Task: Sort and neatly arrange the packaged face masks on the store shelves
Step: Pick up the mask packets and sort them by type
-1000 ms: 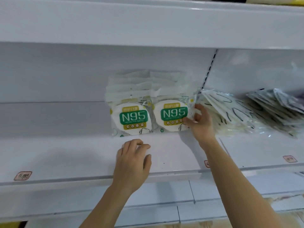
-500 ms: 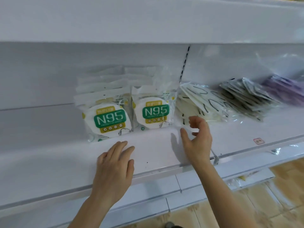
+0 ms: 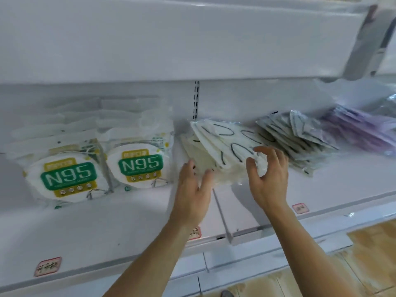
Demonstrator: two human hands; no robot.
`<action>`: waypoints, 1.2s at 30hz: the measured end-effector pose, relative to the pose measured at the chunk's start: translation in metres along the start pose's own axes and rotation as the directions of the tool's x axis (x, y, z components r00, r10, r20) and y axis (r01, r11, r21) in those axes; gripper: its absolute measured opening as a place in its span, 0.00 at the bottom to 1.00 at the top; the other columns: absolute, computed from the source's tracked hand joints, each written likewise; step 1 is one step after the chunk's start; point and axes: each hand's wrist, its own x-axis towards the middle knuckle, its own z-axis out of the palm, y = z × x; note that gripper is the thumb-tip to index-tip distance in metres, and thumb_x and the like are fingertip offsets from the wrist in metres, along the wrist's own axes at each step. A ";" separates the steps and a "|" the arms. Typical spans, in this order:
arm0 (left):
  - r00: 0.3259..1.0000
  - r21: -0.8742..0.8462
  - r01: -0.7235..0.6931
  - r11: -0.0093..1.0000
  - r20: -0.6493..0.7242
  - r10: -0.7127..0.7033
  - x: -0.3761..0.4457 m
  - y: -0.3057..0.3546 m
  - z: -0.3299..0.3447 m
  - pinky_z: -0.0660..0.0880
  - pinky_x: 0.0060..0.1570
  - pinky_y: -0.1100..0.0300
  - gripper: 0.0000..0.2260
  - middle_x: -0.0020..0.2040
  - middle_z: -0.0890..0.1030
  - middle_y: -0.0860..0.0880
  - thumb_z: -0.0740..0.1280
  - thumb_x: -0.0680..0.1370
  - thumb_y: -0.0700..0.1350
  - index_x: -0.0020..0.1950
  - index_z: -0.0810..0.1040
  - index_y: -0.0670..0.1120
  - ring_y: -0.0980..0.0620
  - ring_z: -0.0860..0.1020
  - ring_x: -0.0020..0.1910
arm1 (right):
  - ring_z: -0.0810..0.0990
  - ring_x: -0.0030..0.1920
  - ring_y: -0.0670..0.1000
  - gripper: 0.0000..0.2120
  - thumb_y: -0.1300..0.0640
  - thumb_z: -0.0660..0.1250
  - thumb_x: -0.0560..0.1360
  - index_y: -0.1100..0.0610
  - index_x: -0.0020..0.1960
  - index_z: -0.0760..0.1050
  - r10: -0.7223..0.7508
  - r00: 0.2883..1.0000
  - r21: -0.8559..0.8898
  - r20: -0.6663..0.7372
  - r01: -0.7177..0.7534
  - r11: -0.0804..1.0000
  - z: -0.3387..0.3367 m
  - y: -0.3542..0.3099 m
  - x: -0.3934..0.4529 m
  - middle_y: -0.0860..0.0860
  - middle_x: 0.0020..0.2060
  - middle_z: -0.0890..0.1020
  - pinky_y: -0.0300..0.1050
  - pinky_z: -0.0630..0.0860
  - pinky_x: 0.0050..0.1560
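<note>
between the spread fingers of the left hand (image 3: 194,189) and right hand (image 3: 267,174) sits the cream mask pile (image 3: 216,151); squaring it up comes next.

N95 stacks (image 3: 102,170): 2 | loose mask piles (image 3: 222,146): 3 | hands (image 3: 194,191): 2

Two upright rows of N95 mask packs (image 3: 100,168) stand at left of frame. Cream masks with black loops (image 3: 220,146) lean fanned at centre; grey-patterned packs (image 3: 300,133) and purple packs (image 3: 362,129) lean at right.
</note>
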 end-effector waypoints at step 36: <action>0.925 -0.177 0.237 0.955 -0.261 -0.278 0.149 0.108 0.168 0.81 0.43 0.57 0.06 0.41 0.85 0.49 0.78 0.71 0.39 0.43 0.82 0.46 0.48 0.84 0.43 | 0.73 0.68 0.53 0.23 0.42 0.56 0.77 0.49 0.66 0.78 0.103 0.955 0.051 0.277 -0.122 0.991 -0.054 0.141 0.080 0.48 0.66 0.78 0.60 0.68 0.69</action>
